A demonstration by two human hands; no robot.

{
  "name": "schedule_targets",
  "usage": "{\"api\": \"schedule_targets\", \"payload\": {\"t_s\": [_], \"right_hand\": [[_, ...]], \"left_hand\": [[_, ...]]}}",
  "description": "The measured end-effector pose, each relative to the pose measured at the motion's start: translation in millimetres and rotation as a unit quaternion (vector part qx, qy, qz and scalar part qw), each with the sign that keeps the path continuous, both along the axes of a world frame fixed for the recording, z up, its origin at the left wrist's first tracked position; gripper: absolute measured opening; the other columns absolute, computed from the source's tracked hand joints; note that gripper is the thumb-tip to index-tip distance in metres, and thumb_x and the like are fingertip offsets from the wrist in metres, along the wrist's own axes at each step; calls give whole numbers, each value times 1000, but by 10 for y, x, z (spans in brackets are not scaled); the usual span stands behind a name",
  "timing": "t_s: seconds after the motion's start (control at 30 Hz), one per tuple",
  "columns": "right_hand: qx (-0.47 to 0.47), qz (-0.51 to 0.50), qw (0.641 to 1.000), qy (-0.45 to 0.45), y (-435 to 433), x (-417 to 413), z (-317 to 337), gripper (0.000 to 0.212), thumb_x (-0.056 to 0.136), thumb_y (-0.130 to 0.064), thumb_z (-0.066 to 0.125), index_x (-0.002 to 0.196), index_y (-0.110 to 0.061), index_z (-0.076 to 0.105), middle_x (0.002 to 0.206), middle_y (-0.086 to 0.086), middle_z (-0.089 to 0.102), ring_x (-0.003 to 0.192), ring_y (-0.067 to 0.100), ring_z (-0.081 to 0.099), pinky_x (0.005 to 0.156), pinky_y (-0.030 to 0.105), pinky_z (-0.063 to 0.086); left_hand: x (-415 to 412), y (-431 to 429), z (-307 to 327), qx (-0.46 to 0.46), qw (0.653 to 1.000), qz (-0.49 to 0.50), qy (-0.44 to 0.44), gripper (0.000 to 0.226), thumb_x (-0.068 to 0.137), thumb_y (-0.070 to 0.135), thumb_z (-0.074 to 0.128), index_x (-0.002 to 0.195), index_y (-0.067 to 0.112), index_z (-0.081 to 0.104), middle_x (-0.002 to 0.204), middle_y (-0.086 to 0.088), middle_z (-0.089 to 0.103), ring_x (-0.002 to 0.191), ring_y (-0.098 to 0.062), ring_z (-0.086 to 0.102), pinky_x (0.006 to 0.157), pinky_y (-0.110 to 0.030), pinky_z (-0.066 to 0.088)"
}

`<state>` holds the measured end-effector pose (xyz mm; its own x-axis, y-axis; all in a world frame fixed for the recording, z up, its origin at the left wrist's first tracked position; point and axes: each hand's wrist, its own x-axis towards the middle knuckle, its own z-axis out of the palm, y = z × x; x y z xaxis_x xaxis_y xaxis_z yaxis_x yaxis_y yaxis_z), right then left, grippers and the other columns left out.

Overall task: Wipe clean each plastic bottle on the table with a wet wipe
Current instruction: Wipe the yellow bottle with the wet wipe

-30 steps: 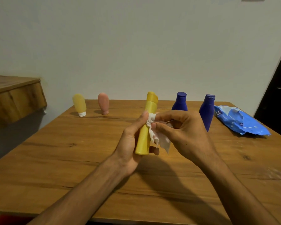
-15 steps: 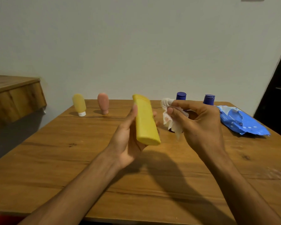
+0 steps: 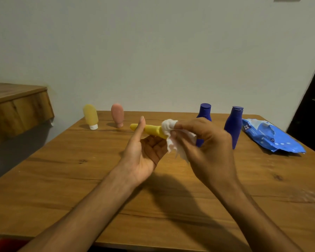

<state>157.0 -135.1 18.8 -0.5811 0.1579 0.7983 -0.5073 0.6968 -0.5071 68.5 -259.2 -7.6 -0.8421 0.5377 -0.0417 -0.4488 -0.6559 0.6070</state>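
Fingers of the left hand (image 3: 144, 151) hold a yellow bottle (image 3: 151, 130) level; right hand (image 3: 205, 151) fingers pinch a wipe (image 3: 171, 131) against it.

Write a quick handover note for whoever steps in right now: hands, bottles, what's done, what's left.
Left hand: holds the yellow bottle roughly level above the table.
Right hand: pinches the wet wipe against that bottle's near end.
Standing at the back: small yellow tube, pink tube, two blue bottles. Wipe pack far right.
Done: unclear which are already wiped.
Left: finish the yellow one, then the others.
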Motion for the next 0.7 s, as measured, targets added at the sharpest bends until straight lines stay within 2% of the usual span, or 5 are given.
{"api": "schedule_targets", "payload": {"t_s": [0.17,0.27,0.43,0.53,0.7], "right_hand": [[104,-41,992,51,-73,-16,-79,21,78,-14,71,98,-10,69,94,0,65,83,2,58,69,10,50],[101,-65,991,61,-56,-25,-85,22,79,-22,65,96,-9,69,92,2,65,80,1,56,67,7,48],[136,-49,986,84,-149,-29,-105,24,83,-23,59,93,-4,69,89,8,65,77,13,62,61,16,52],[119,-65,988,78,-96,-24,-102,23,81,-21,62,93,-4,69,88,7,64,75,13,62,59,16,51],[145,-50,983,102,-159,-23,-127,24,83,-22,59,93,-3,69,88,10,64,77,16,62,58,23,54]], "left_hand": [[49,20,6,8,999,-14,29,46,96,48,52,98,3,62,76,-13,70,67,-22,71,58,-31,58],[54,19,10,28,999,9,22,45,96,45,53,99,1,63,81,-15,70,71,-22,71,61,-31,58],[107,22,0,35,999,-13,16,43,96,46,54,95,4,64,78,-10,68,71,-20,70,61,-30,58],[80,12,-1,35,999,2,26,44,96,45,54,104,3,62,84,-13,69,76,-22,71,66,-33,59],[99,7,10,33,999,-8,27,45,96,47,53,99,4,63,80,-10,68,73,-20,70,63,-31,58]]}}
